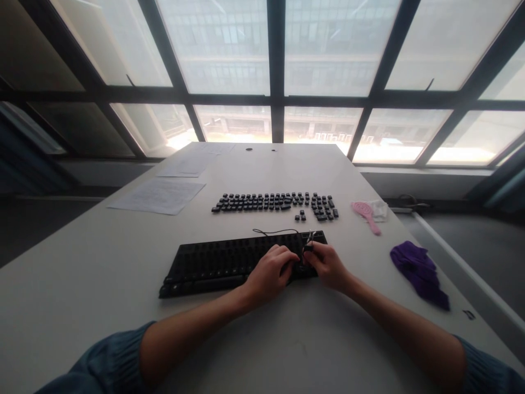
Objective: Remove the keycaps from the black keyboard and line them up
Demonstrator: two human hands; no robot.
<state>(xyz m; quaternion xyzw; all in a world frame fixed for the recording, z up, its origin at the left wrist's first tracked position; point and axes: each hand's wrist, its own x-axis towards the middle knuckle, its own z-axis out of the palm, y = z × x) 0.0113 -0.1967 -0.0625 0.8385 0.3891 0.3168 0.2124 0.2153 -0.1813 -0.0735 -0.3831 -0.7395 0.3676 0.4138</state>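
A black keyboard base (213, 262) lies on the white table (102, 284) in front of me, its keycaps off. The removed black keycaps (274, 202) are laid out in rows farther back. My left hand (268, 273) rests on the right part of the keyboard, fingers curled on it. My right hand (328, 265) is at the keyboard's right end and pinches a small wire keycap puller (308, 243) over a key position. A thin black cable (274, 231) runs along the keyboard's far edge.
A pink hairbrush (366, 214) and a white cloth (379, 209) lie at the right, a purple cloth (418, 271) nearer the right edge. Paper sheets (159, 196) lie at the back left. Large windows (274, 65) stand beyond the table's far edge.
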